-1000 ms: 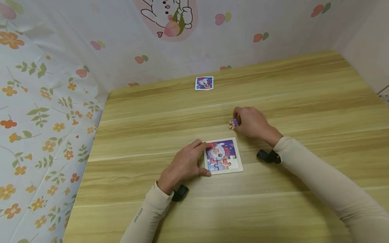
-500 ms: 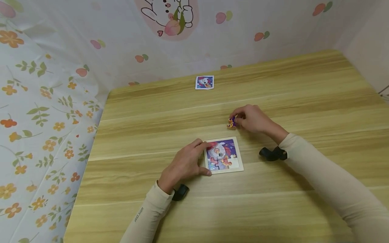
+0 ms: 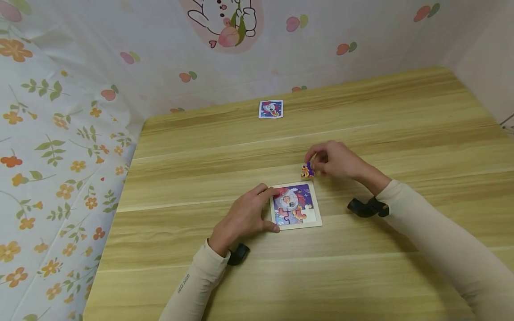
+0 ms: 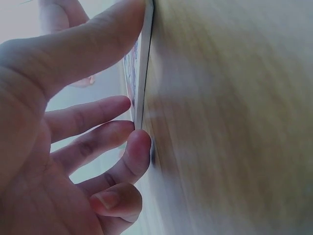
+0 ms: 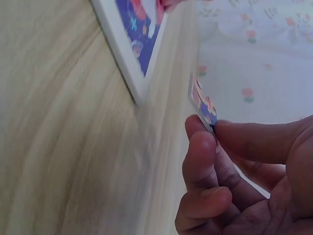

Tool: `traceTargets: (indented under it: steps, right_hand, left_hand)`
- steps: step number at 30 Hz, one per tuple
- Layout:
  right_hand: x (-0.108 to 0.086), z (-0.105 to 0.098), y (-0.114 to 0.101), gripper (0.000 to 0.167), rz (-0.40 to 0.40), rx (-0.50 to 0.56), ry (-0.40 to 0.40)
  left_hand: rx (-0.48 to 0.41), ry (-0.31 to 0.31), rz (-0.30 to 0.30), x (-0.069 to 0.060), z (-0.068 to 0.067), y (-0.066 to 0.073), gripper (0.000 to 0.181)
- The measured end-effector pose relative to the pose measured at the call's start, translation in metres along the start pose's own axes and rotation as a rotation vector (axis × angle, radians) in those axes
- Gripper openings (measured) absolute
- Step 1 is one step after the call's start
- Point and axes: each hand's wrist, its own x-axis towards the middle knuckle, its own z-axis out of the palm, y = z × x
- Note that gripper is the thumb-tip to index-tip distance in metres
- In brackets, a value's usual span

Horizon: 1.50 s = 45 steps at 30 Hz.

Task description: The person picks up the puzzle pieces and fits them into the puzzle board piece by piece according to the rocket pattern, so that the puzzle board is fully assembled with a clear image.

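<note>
A small jigsaw puzzle (image 3: 290,200) in a pale frame lies flat on the table, with a blank white gap at its lower right. My left hand (image 3: 246,214) holds the frame's left side, thumb at the near corner and index finger over the upper left. In the left wrist view the thumb (image 4: 93,46) and fingertips touch the frame's edge (image 4: 142,73). Above the table, just beyond the frame's far right corner, my right hand (image 3: 335,160) pinches a purple and orange puzzle piece (image 3: 307,170). The right wrist view shows this piece (image 5: 203,103) between thumb and fingers, tilted.
A small picture card (image 3: 271,109) with a similar picture lies near the table's far edge. Patterned cloth (image 3: 152,53) hangs behind and to the left of the wooden table (image 3: 192,156). Black devices are strapped at the left wrist (image 3: 238,254) and right wrist (image 3: 367,207).
My right hand has turned the puzzle piece so its picture faces up more, and has shifted slightly toward the near side. The left hand and the frame stay put.
</note>
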Motion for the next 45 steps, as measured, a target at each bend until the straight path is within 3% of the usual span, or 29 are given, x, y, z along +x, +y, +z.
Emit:
traceTargets:
  steps: [7,12,15,20,29,36,45]
  right_hand:
    - [-0.008,0.003,-0.002,0.016,-0.077,0.044,-0.101]
    - [-0.011,0.007,0.001,0.017,-0.128,0.083,-0.259]
    - [-0.013,0.011,0.002,0.018,-0.130,0.109,-0.342]
    - [-0.017,0.020,0.002,0.017,-0.120,0.085,-0.399]
    - [-0.022,0.028,-0.002,0.016,-0.113,0.037,-0.419]
    - [-0.025,0.034,-0.006,0.014,-0.131,-0.100,-0.332]
    - [-0.027,0.040,-0.022,0.012,-0.087,-0.229,-0.276]
  left_hand:
    - [-0.006,0.010,0.006,-0.001,0.000,0.000,0.088]
    - [-0.015,0.013,0.005,-0.002,0.000,0.001,0.089]
    - [-0.007,0.016,0.009,-0.001,0.000,0.000,0.088]
    - [0.012,0.020,0.018,0.000,0.000,-0.001,0.088]
    - [0.015,0.015,0.015,-0.001,0.000,0.000,0.090]
    - [0.024,0.012,0.007,0.000,-0.002,0.001,0.089]
    - [0.037,0.006,-0.005,0.000,-0.002,0.001,0.089]
